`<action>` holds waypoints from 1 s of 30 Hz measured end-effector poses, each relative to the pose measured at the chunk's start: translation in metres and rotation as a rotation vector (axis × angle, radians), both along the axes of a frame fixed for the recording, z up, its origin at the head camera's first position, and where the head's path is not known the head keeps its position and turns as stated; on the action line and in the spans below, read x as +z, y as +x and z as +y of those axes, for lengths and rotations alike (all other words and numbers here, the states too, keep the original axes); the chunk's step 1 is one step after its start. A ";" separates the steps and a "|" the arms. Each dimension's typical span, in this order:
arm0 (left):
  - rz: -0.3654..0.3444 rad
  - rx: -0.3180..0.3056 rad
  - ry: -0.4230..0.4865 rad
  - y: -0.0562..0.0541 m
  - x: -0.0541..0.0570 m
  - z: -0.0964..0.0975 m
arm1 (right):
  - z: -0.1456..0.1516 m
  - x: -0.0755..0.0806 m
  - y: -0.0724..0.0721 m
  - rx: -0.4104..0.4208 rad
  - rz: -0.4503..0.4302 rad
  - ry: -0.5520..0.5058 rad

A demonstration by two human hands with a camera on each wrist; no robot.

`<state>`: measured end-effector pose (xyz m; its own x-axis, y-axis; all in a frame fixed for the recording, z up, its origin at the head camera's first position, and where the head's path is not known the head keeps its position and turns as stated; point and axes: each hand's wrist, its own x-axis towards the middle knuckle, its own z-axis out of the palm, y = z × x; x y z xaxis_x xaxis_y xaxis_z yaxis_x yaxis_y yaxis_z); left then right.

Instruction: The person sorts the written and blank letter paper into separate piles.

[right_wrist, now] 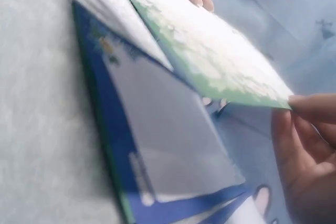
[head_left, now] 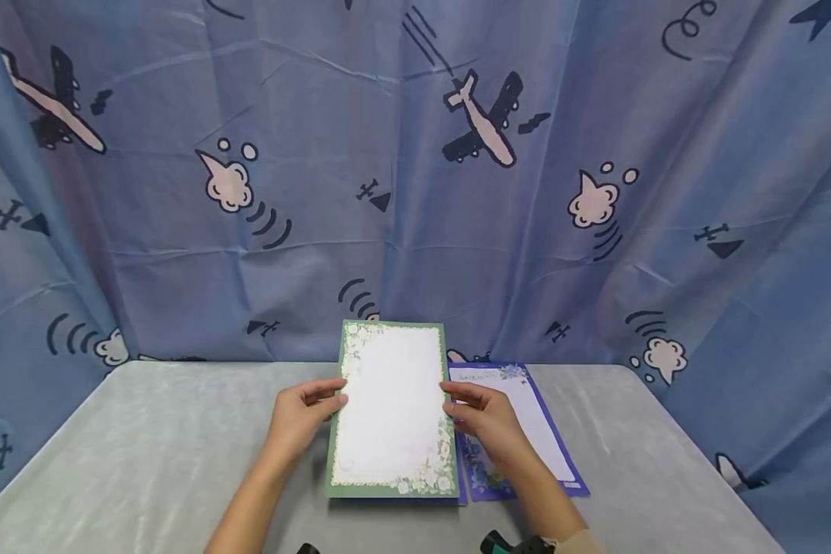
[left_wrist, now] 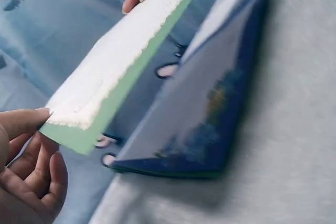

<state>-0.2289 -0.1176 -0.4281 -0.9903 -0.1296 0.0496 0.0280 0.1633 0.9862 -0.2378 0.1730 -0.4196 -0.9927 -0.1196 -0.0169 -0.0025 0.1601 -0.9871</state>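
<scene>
A sheet of stationery paper (head_left: pixel 391 408) with a green floral border and a blank white middle is held up off the table. My left hand (head_left: pixel 301 415) pinches its left edge between thumb and fingers. On the opposite edge, my right hand (head_left: pixel 483 422) pinches it the same way. Underneath, apart from the raised sheet, lies a stack of paper (left_wrist: pixel 191 129) topped by a blue-bordered sheet with flowers; green shows along its bottom edge. In the head view the raised sheet hides most of that stack.
Another blue-bordered sheet (head_left: pixel 543 438), with handwriting near its top, lies on the table to the right, partly behind my right forearm. The grey table (head_left: pixel 180 446) extends on both sides. A blue curtain (head_left: pixel 318 192) printed with airplanes hangs behind the table.
</scene>
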 end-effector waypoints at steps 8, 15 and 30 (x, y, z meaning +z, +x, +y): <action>0.005 -0.032 0.004 0.009 0.031 -0.011 | -0.004 0.023 0.003 0.066 0.038 0.001; 0.015 0.017 -0.040 0.022 0.056 -0.034 | -0.026 0.043 0.001 0.139 0.114 0.008; -0.018 0.251 -0.139 0.031 0.078 -0.079 | -0.090 0.066 0.000 0.203 0.176 -0.010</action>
